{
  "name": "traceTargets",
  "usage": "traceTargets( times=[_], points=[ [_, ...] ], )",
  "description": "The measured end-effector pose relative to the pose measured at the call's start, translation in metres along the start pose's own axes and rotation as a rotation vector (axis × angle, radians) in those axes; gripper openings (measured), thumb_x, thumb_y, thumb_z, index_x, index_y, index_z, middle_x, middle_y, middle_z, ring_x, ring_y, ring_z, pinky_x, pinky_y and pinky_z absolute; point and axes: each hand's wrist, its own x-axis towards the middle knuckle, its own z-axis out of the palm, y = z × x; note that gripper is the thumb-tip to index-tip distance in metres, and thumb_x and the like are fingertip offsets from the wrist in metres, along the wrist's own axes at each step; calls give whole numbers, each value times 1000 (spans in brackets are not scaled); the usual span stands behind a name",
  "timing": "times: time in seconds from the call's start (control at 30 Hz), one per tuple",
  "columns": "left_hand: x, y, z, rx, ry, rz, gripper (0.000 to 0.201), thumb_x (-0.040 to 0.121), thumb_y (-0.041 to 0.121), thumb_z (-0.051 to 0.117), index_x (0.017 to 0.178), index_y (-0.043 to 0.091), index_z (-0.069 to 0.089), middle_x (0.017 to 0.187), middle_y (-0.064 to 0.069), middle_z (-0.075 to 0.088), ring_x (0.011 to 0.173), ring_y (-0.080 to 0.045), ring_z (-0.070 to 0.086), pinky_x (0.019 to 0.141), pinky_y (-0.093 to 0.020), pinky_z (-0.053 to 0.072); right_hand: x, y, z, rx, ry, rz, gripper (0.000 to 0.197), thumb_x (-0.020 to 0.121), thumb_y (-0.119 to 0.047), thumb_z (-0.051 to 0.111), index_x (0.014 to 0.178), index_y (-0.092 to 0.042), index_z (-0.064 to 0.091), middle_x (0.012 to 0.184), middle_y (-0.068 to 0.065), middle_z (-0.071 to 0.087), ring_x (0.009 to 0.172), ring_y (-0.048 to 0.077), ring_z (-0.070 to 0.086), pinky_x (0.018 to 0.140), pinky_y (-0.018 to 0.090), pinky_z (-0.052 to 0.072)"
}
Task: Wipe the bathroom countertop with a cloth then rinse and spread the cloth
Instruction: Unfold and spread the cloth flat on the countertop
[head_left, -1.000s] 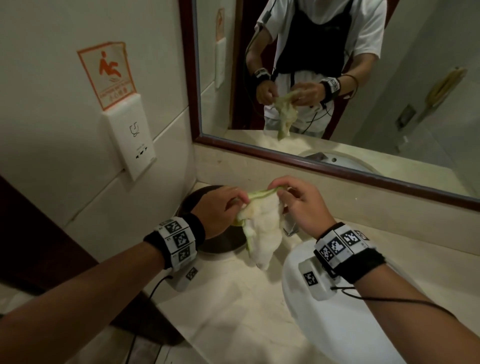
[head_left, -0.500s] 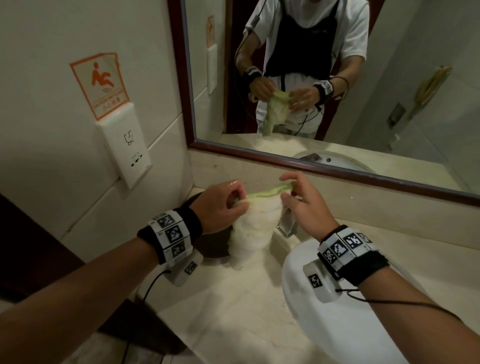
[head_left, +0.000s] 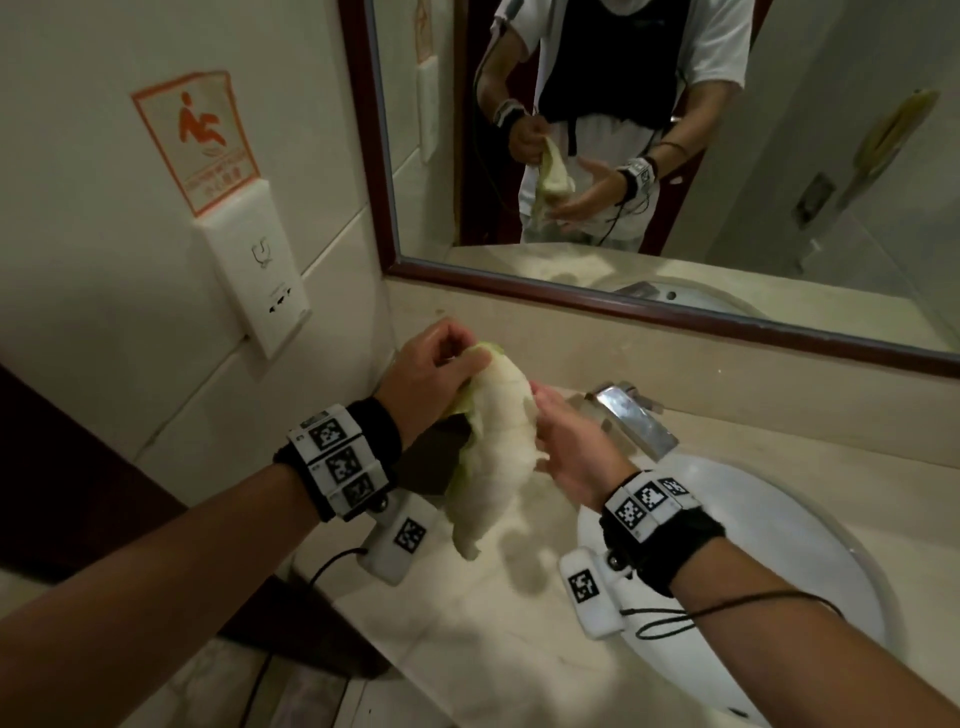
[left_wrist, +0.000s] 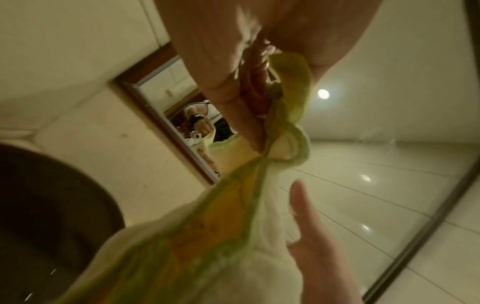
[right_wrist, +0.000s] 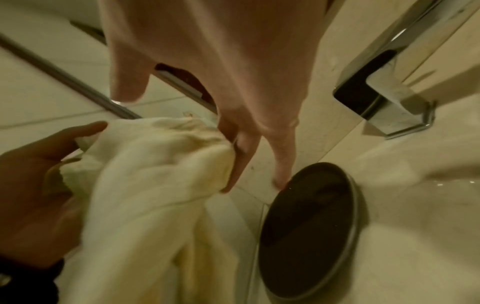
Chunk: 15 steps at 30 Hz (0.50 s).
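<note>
A pale cloth with a green edge hangs bunched above the beige countertop, left of the sink. My left hand grips its top edge; in the left wrist view the fingers pinch the green hem of the cloth. My right hand is open, with straight fingers against the cloth's right side. In the right wrist view the right hand's fingers touch the cloth, and the left hand shows at the lower left.
A white sink basin lies to the right with a chrome faucet behind it. A dark round dish sits in the back left corner, partly behind the cloth. A framed mirror and a wall socket are close by.
My right hand has let go of the cloth's top edge and dropped to its side with straight fingers. The left hand alone now holds the cloth.
</note>
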Motion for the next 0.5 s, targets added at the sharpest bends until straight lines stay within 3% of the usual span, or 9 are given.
traceTargets(
  times=[0.1,0.17,0.27,0.37,0.43,0.5],
  points=[
    [-15,-20,-4,-80,97,-143,12,85,20,65,76,21,57,68,4,55,65,-14,50,66,-34,45,0,26,-13,-119,-28,140,66,71,-25,79,131,-28,52,121,17,64,103,31,65,94,43,49],
    [-31,-40,-3,-89,150,-275,13,88,17,66,78,19,57,72,-2,56,69,-18,51,66,-37,46,0,34,-21,-193,-39,193,60,76,-14,78,131,-23,55,124,18,63,104,30,67,94,43,52],
    [-63,-69,2,-104,131,-446,11,89,17,65,82,15,56,79,-7,58,69,-21,53,54,-31,46,5,43,-35,-305,-67,293,56,79,-6,74,130,-18,58,122,10,66,106,27,67,94,43,53],
    [-91,-95,11,-174,141,-612,10,92,15,61,88,9,55,86,-9,60,74,-23,60,57,-32,52,15,57,-42,-574,-40,366,53,76,-17,79,126,-28,61,123,0,62,112,21,60,98,38,49],
    [-104,-117,15,-158,195,-715,10,92,13,62,90,7,55,89,-12,61,74,-23,61,63,-34,55,18,71,-40,-830,21,360,57,79,-30,77,131,-30,54,111,0,59,101,17,57,86,29,47],
    [-114,-140,13,-118,254,-834,14,88,10,66,93,9,53,91,-15,61,70,-23,61,70,-37,57,15,86,-35,-1023,81,312,57,86,-34,69,137,-27,46,107,3,59,98,21,57,85,28,44]
  ],
)
